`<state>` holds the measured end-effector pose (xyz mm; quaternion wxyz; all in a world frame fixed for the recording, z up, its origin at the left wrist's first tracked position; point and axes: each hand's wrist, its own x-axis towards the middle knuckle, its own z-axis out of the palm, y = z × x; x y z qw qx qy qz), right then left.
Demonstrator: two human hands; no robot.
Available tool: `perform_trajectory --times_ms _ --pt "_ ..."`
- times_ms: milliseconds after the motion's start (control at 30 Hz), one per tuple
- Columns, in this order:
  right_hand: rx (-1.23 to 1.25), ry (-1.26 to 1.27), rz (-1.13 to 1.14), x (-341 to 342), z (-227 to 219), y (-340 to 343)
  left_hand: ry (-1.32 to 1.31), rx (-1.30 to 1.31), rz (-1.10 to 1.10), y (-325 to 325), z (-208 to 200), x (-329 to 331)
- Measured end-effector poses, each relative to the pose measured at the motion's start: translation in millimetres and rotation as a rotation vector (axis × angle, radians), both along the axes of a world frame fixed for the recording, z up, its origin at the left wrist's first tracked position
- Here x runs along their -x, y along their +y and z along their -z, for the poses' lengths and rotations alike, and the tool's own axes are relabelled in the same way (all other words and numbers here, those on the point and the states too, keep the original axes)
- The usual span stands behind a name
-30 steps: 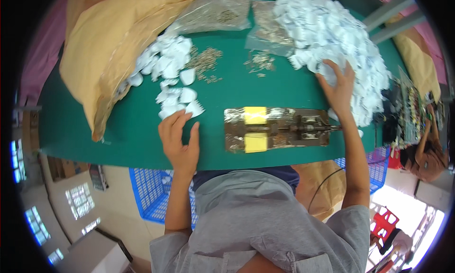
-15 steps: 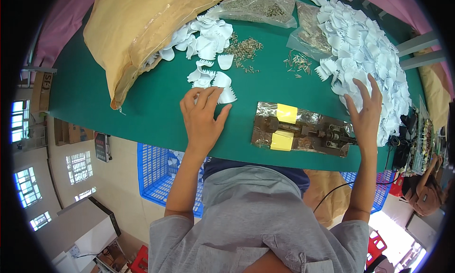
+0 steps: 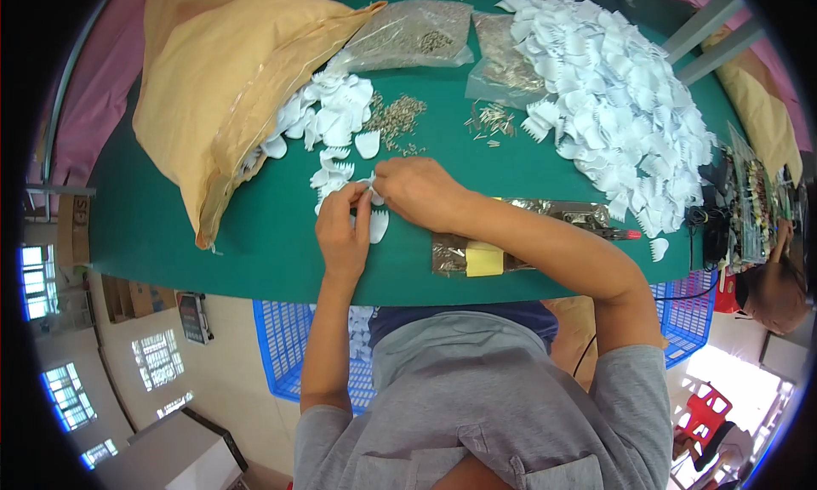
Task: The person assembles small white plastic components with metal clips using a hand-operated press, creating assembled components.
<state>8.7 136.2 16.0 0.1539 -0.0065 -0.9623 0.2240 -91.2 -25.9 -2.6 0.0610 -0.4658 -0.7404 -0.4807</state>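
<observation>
My left hand [image 3: 342, 235] pinches a small white plastic piece [image 3: 370, 182] between thumb and fingertips. From the right, my right hand [image 3: 417, 192] meets it there, its fingers closed on the same piece, most of which is hidden by the fingers. Just below the hands lies a loose white toothed piece [image 3: 379, 226]; several more pieces [image 3: 330, 173] are above and left of them. Under my right forearm is a brown metal jig [image 3: 448, 256] with yellow pads [image 3: 484, 262] and a red-tipped lever [image 3: 631, 234], partly covered by the arm.
A big heap of white toothed pieces [image 3: 613, 99] fills the table's right side. A tan sack [image 3: 230, 90] spills more at the left. Small metal parts [image 3: 393, 120], pins [image 3: 491, 120] and clear bags [image 3: 408, 35] lie at the back. Blue baskets [image 3: 285, 345] stand below the edge.
My right hand has swung left from the large heap, across the jig, to meet my left hand. Both now close on a white piece. The view has shifted slightly.
</observation>
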Motion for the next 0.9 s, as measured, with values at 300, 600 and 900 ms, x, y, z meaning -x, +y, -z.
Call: perform_trajectory --times_ms 300,600,900 --pt "0.169 -0.026 0.093 -20.1 -19.4 13.0 -0.084 0.026 -0.011 -10.4 -18.1 -5.9" --pt "-0.419 0.043 -0.144 -1.9 -9.2 2.4 -0.141 0.109 0.074 -11.9 -20.3 -9.2" --pt "0.591 -0.036 0.288 -114.9 -69.3 68.2 -0.186 0.049 0.399 -9.2 -71.3 -54.7"
